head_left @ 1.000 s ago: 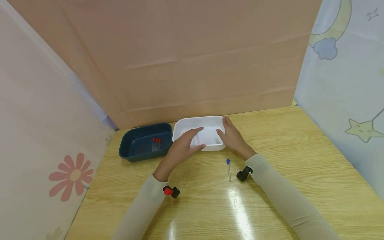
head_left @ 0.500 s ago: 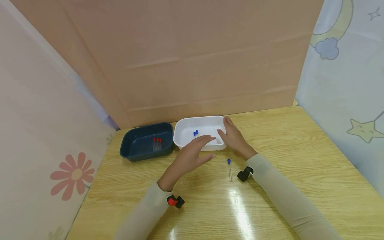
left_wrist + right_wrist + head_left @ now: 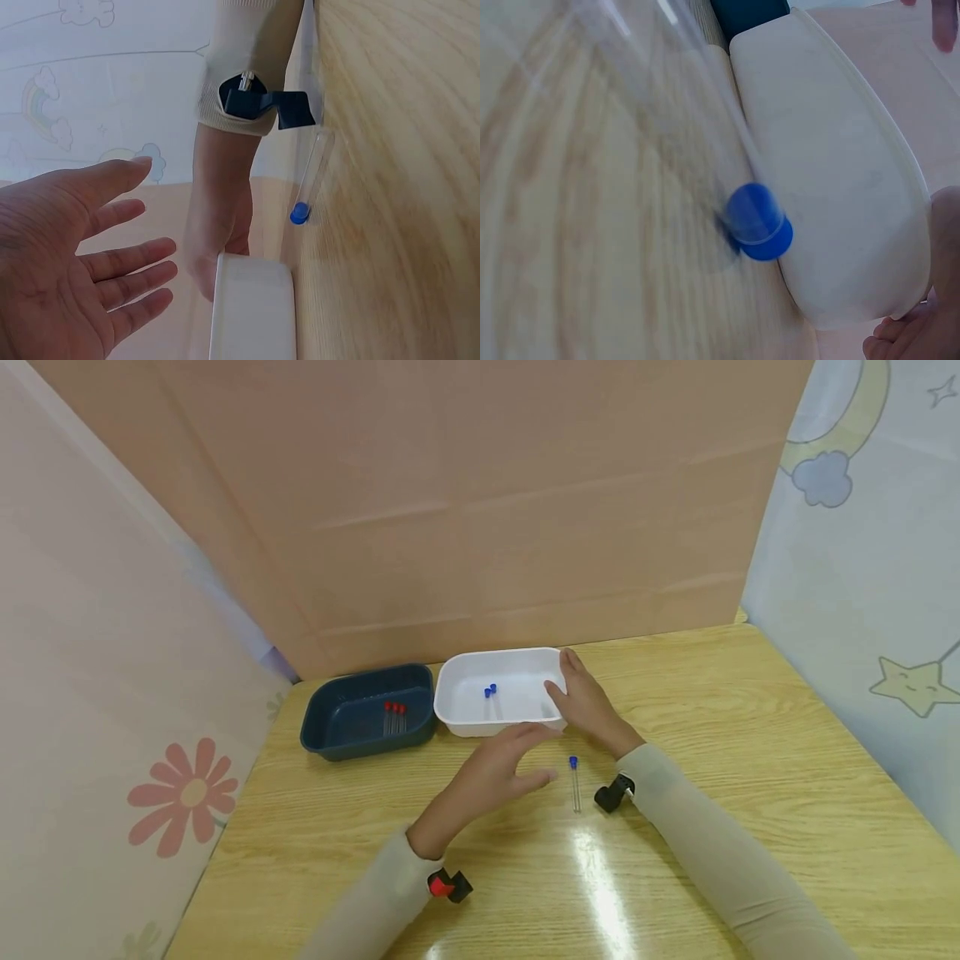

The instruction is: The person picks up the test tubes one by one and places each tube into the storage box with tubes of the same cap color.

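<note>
In the head view my left hand (image 3: 498, 772) hovers in front of the white basin (image 3: 461, 729), thumb and fingers spread with nothing between them. A clear test tube with a blue cap (image 3: 573, 762) lies on the table just right of its fingertips. My right hand (image 3: 592, 706) grips the basin's right end, thumb over the rim on the inside and fingers outside. Two blue-capped test tubes (image 3: 491, 691) lie inside the basin. The left wrist view shows the left palm (image 3: 45, 262) empty. Close up in the right wrist view is the loose tube's blue cap (image 3: 757, 221).
A dark blue basin (image 3: 318, 752) stands left of the white one, holding red-capped test tubes (image 3: 394, 708). Behind both rises an orange-brown sheet (image 3: 480, 527). The wooden table (image 3: 675, 693) extends to the right and front, with patterned cloths at both sides.
My left hand has come out from over the white basin, moving right and nearer, uncovering the two blue-capped test tubes. The right hand keeps its grip on the basin.
</note>
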`<state>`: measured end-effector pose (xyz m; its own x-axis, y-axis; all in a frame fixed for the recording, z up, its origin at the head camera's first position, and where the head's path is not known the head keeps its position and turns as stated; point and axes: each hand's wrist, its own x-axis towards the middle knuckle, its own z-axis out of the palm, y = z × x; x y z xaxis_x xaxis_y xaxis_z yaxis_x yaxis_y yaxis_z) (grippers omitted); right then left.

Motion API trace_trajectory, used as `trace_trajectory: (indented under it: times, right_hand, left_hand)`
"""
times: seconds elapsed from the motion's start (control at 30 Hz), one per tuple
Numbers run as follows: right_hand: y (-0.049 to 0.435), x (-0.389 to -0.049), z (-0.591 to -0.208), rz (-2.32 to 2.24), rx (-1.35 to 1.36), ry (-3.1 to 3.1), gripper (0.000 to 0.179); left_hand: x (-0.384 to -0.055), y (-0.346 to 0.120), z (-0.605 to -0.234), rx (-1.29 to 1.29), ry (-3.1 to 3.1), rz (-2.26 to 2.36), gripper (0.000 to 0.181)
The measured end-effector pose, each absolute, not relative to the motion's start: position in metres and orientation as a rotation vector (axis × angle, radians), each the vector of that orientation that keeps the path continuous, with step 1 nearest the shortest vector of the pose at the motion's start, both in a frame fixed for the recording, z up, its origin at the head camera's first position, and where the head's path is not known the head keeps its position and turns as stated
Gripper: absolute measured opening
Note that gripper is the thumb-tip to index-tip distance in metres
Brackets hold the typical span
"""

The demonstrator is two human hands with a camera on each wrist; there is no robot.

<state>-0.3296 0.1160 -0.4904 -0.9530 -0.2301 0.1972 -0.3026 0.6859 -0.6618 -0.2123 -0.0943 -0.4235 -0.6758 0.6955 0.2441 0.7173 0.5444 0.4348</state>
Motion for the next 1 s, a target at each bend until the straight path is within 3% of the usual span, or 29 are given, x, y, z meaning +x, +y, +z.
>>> trace_trajectory:
  times: [0.47, 1.0]
  right_hand:
    - [0.116, -0.329, -0.495, 1.12, 0.439, -2.803, 0.076]
    - [0.116, -0.328, -0.489, 1.132, 0.44, -2.797, 0.075]
  left_hand:
    - [-0.206, -0.082, -0.443, -1.338, -2.799, -0.752, 0.055]
    - [-0.206, -0.074, -0.462, -1.303, -2.901, -0.552, 0.09]
